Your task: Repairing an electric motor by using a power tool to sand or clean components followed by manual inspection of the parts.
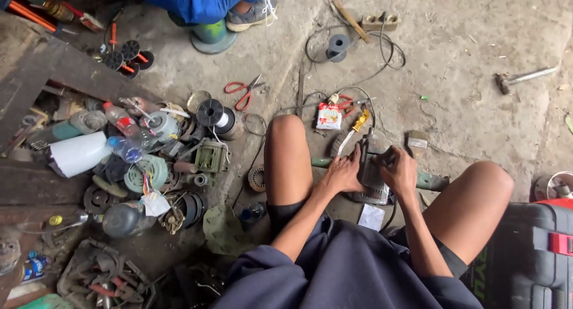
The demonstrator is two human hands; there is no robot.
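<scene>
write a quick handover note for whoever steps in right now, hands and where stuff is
Left hand and right hand both grip a grey metal part on the concrete floor between the knees. What has been done to it cannot be told. Yellow-handled tool lies just beyond it, red scissors farther left, hammer far right, parts pile at left. Nothing looks finished; the part is in hand.

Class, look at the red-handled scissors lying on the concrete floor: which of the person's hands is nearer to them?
Left. The left hand grips the grey metal part on the side facing the scissors; the right hand holds the part's far side.
</scene>
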